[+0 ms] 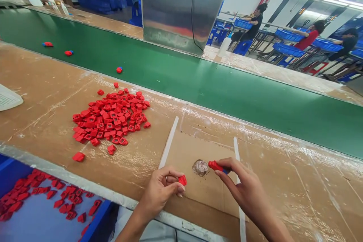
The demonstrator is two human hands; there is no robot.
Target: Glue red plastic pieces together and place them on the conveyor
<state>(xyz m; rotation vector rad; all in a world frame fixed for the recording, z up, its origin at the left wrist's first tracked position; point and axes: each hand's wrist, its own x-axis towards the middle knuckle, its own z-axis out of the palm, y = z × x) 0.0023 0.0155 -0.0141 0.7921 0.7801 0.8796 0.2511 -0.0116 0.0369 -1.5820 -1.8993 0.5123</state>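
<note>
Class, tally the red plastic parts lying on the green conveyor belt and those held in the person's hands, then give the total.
On the green conveyor belt, red plastic parts: 3
In the left hand and right hand: 2
Total: 5

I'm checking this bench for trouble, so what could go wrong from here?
The small red piece pinched in the left hand could slip and land among the loose red pile. The longer red piece in the right hand sits close to the round disc and might knock it.
</note>
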